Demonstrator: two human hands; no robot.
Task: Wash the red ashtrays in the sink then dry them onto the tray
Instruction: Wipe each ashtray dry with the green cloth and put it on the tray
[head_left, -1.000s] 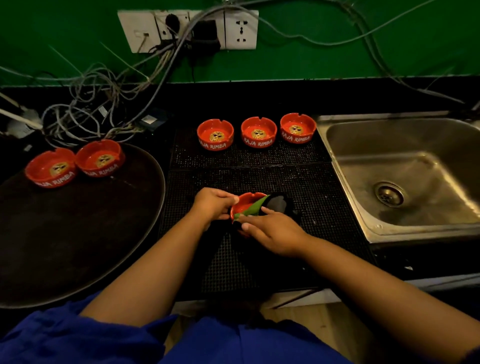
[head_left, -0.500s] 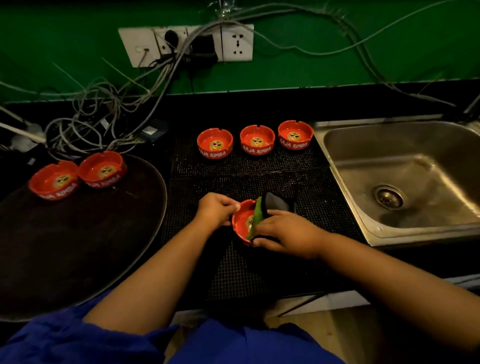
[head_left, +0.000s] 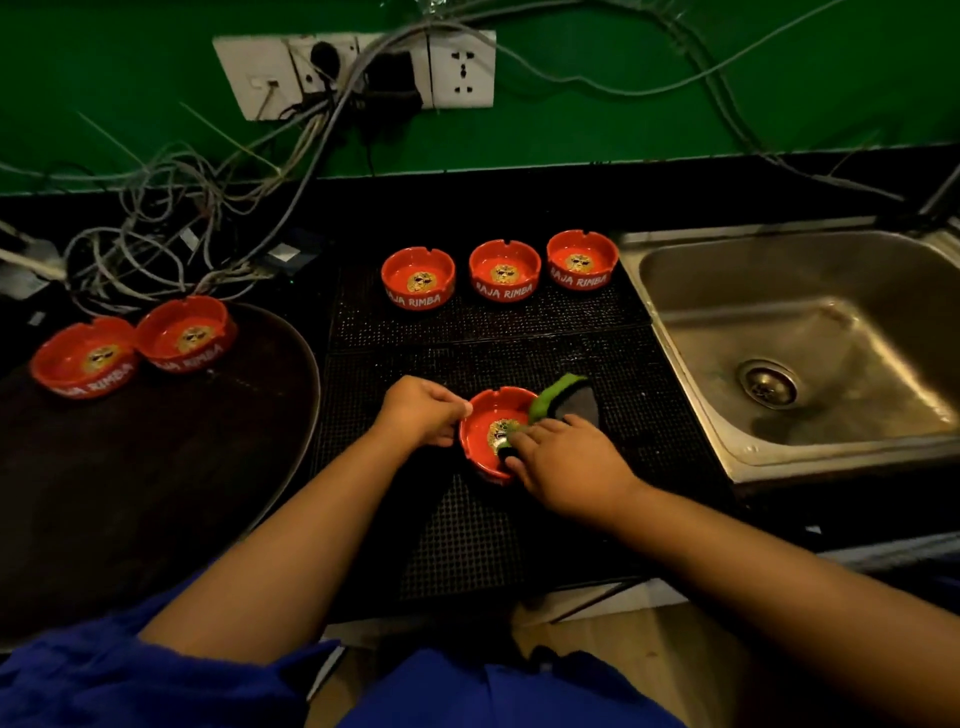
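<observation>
Head view, dim light. Landmark: sink (head_left: 831, 338), steel, at right of the counter.

- Ashtray (head_left: 485, 441), red with a gold emblem in the bowl, is over the black mat (head_left: 467, 530), left of the sink and near its front-left corner.
- Left hand (head_left: 423, 413): fingers curled, gripping the ashtray's rim on the side away from the sink.
- Right hand (head_left: 566, 462): lies over the ashtray's sink-side rim and holds the cloth (head_left: 563, 400), fingertips pressing it into the bowl. The thumb is hidden, so the hold looks like a pinch but I cannot confirm it. The cloth's green edge and dark body stick up behind the hand, toward the sink.
- Row of three ashtrays (head_left: 505, 273) sits upright on the mat left of the sink's back-left corner, the last one just beside the sink rim.
- Tray (head_left: 156, 493), dark and round, lies further left of the sink, past the mat. Two ashtrays (head_left: 187, 335) sit on its far edge, touching each other.
</observation>
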